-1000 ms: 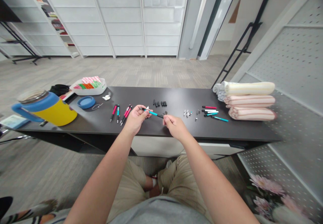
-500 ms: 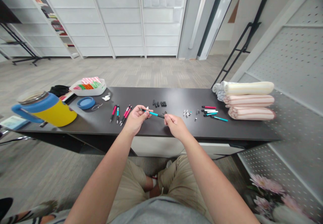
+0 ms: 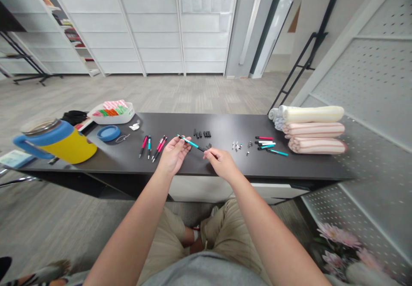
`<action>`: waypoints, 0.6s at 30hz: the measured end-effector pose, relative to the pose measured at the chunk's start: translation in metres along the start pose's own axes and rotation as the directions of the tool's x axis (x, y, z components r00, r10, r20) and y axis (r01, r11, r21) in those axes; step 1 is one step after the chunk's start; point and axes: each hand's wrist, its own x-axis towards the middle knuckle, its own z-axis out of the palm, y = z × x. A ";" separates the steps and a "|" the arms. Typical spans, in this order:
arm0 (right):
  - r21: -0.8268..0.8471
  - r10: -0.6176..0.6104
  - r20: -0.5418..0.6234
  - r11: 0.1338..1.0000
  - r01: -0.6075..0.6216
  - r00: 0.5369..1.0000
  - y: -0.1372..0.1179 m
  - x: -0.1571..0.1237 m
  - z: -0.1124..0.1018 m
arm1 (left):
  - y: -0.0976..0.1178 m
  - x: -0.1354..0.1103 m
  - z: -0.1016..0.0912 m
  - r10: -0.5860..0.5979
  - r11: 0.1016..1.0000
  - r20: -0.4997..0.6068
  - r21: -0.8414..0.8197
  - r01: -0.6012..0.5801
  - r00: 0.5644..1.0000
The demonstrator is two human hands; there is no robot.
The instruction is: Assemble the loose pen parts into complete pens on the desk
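Note:
A teal pen with a black grip (image 3: 190, 142) is held level above the dark table (image 3: 222, 168) between both hands. My left hand (image 3: 174, 153) pinches its teal end, fingers closed round it. At the black tip end, my right hand (image 3: 219, 161) is closed on the pen. Several finished red and teal pens (image 3: 152, 145) lie left of my left hand. A row of small black grip pieces (image 3: 202, 133) lies just beyond the held pen. Small metal parts (image 3: 240, 145) and loose pen barrels (image 3: 268, 143) lie to the right.
A yellow jug with a blue handle (image 3: 56, 142) stands at the table's left end, with a blue lid (image 3: 108, 132) and a white tray of coloured items (image 3: 111, 111) behind it. Folded striped towels (image 3: 313, 129) are stacked at the right. Pink flowers (image 3: 341, 247) show lower right.
The pen's teal end has tipped up and away in my left hand. My right hand has slid slightly left along the black tip. The camera view has shifted a little.

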 end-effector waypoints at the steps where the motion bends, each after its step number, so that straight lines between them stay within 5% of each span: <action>1: 0.018 0.001 0.007 1.000 -0.001 1.000 0.000 0.000 -0.001 | -0.001 -0.001 0.002 0.009 1.000 0.000 -0.012 -0.009 1.000; 11: 0.434 0.076 0.209 0.886 -0.162 0.975 0.006 0.001 -0.012 | -0.004 -0.009 0.025 0.029 0.999 0.119 -0.043 -0.024 0.992; 18: 0.442 0.156 0.111 0.877 -0.189 0.982 0.008 0.001 -0.008 | -0.018 -0.009 0.028 0.049 0.999 0.060 -0.012 -0.049 0.997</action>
